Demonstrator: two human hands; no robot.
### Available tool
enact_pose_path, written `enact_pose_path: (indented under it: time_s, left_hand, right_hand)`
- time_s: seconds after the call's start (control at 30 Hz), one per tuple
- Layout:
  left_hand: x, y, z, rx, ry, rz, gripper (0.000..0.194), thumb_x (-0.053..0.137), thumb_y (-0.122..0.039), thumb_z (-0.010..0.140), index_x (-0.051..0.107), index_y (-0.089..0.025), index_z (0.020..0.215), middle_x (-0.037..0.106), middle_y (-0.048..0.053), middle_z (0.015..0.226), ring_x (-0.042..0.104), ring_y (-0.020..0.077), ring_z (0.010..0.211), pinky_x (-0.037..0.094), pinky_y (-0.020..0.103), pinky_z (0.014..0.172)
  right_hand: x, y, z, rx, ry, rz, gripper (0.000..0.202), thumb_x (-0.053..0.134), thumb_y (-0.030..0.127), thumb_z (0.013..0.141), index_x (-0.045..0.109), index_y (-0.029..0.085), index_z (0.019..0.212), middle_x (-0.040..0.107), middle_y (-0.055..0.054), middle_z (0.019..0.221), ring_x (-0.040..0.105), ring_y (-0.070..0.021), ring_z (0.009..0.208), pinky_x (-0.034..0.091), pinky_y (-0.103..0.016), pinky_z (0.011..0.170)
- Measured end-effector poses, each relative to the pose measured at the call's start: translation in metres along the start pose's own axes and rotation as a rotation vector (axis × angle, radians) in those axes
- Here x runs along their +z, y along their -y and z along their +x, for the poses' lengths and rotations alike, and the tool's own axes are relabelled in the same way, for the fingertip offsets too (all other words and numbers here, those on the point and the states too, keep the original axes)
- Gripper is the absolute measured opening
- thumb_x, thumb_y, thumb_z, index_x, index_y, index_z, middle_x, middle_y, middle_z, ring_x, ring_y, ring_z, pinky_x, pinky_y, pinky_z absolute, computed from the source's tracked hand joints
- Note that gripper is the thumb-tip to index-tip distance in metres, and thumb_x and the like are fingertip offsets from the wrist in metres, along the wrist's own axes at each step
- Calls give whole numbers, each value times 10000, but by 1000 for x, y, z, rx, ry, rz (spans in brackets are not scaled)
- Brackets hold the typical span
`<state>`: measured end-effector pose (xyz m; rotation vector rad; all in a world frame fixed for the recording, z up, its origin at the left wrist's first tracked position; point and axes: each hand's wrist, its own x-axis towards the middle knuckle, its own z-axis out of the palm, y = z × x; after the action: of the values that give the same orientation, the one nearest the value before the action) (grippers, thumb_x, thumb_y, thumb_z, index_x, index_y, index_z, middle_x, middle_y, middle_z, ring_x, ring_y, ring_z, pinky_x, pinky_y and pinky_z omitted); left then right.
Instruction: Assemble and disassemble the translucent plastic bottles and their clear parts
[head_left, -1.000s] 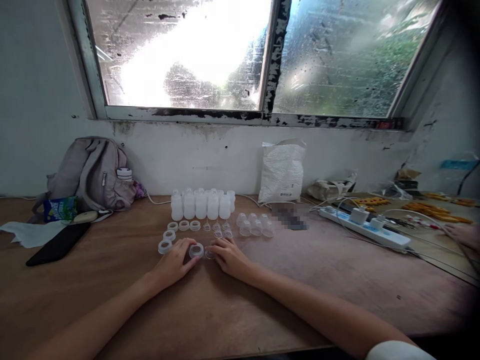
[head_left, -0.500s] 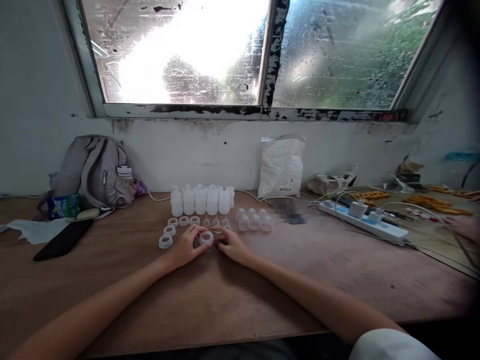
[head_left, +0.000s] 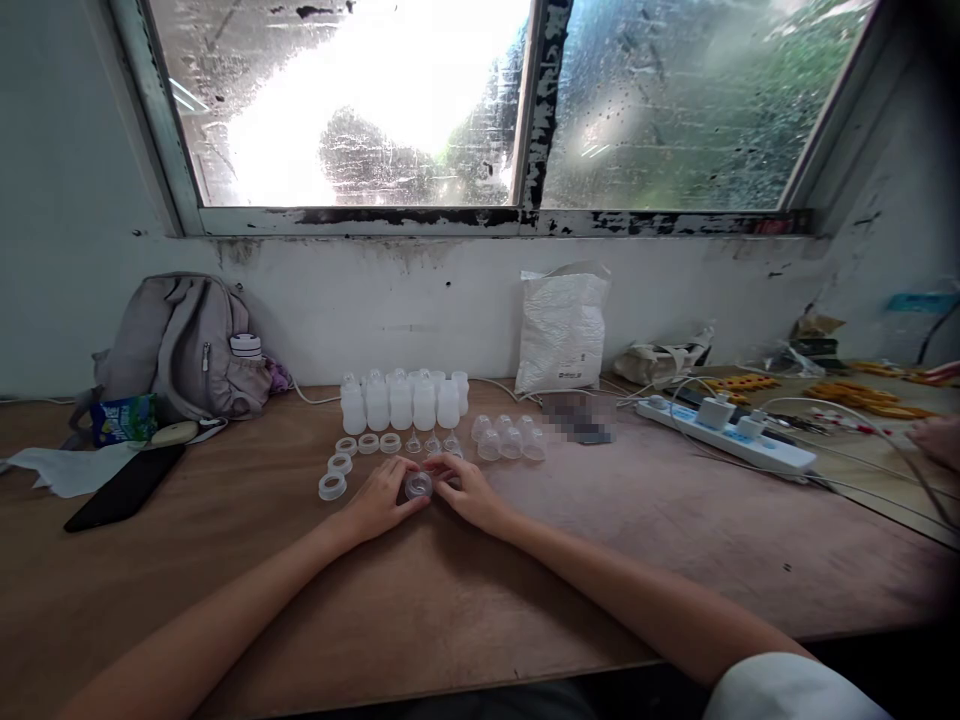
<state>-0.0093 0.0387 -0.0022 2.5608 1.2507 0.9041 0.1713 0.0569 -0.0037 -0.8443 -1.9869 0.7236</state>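
Between my hands, near the middle of the table, is a clear round ring piece. My left hand is closed on its left side, thumb in front and fingers behind. My right hand is beside its right side with curled fingers; whether they grip anything is hidden. Several white rings lie to the left. Clear teat-shaped pieces stand just behind my hands. Farther back are rows of frosted bottles. Clear domed caps stand in rows to the right.
At the left are a grey backpack and a black phone. A white plastic bag leans on the wall. A power strip with cables lies at the right, with another person's hand beyond.
The white ring that was upright between my hands now shows a clear centre and sits slightly lower and to the right. My left hand has shifted slightly right with it.
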Motion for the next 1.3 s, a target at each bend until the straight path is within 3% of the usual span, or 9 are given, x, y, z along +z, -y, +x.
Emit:
enact_pose_path:
  time_s: [0.2,0.4,0.63,0.87,1.0,1.13,1.3]
  left_hand:
    - [3,6,0,-46,35,-4,329,511,-424,743,488,-189,972,518,57,960,491,204,911,388,357,821]
    - [5,10,4,-73,38,-14,351,540,-438,711,511,-185,954,544,58,967,487,212,926,379,358,822]
    - [5,9,7,-138,39,-90,392,629,-389,638,538,-177,954,566,62,929,506,221,887,389,360,795]
    - [-7,2,12,-251,75,-430,335,633,-287,637,532,-192,942,585,30,926,533,185,859,407,288,773]
    - [-9,11,13,-317,154,-734,315,631,-297,653,502,-174,912,591,22,867,545,167,820,421,264,738]
    - [-5,19,12,-332,138,-1037,376,623,-315,675,448,-177,977,573,50,909,550,169,849,427,274,755]
    - [-1,16,16,-427,153,-918,210,532,-332,755,502,-174,889,583,36,812,544,135,726,438,241,661]
  right_hand:
    - [0,4,0,-45,68,-81,216,501,132,733,588,165,927,611,-38,845,557,-141,776,441,-263,709]
    - [1,6,6,-65,140,-66,190,551,185,740,622,171,915,565,-63,960,530,-157,878,401,-286,807]
    - [11,-3,17,20,23,17,112,551,246,759,608,158,720,512,-29,800,502,-127,740,409,-243,668]
    - [6,7,15,32,-39,40,155,484,287,805,547,176,717,497,-23,761,479,-132,723,384,-247,663]
    - [5,9,13,150,-1,94,171,456,332,818,533,187,768,510,-9,692,461,-122,645,372,-237,597]
    - [8,0,18,286,31,347,193,455,378,814,485,188,796,483,22,619,454,-98,566,376,-218,544]
    - [10,-7,24,458,24,544,276,453,459,786,451,183,772,456,47,556,420,-71,410,341,-186,381]
